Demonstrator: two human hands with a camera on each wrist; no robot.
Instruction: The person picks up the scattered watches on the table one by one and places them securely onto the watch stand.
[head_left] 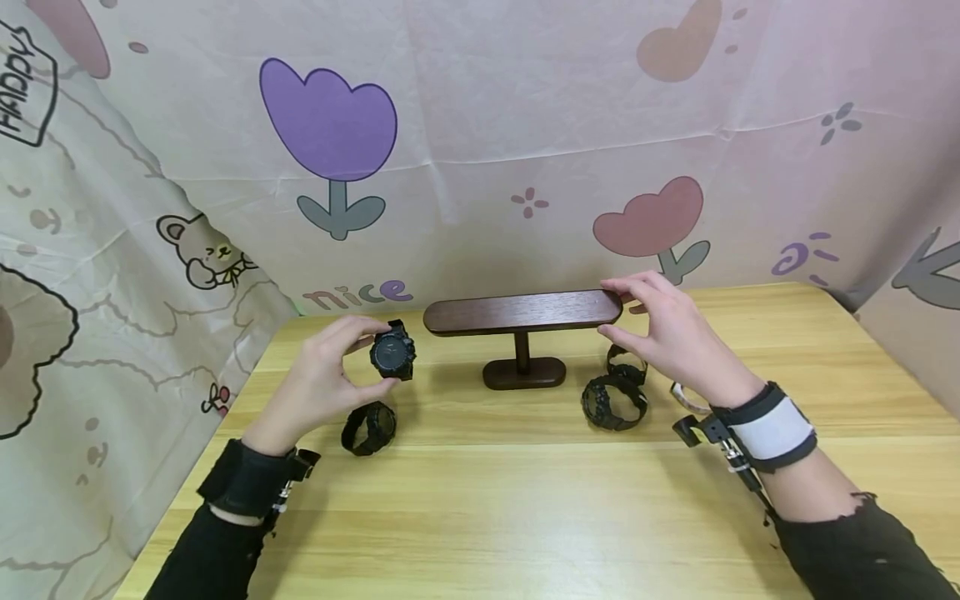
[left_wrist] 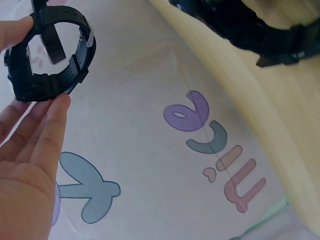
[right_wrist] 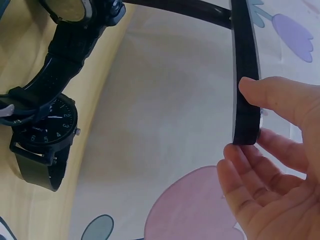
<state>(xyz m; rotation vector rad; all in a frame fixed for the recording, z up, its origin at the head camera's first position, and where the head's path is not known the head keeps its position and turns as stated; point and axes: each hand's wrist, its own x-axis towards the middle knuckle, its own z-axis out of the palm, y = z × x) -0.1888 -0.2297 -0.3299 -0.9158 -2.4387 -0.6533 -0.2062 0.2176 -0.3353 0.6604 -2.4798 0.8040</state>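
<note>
My left hand (head_left: pixel 318 379) pinches a black wristwatch (head_left: pixel 393 352) between thumb and fingers, above the table, its dial towards the head camera. In the left wrist view the strap of this watch (left_wrist: pixel 21 72) is a closed loop. Another black watch (head_left: pixel 380 427) stands on the table just below it. At the centre is a dark wooden T-shaped watch stand (head_left: pixel 517 313). My right hand (head_left: pixel 671 337) grips the right end of its bar; in the right wrist view the thumb lies on the bar (right_wrist: pixel 246 55) and fingertips touch its end. The bar carries no watch.
Right of the stand's base lie a black watch (head_left: pixel 600 408), a second dark watch (head_left: pixel 633 372) behind it, and a pale-banded one (head_left: pixel 688 400) partly hidden by my right hand. A printed cloth (head_left: pixel 480 108) hangs along the back edge of the wooden table (head_left: pixel 510 508).
</note>
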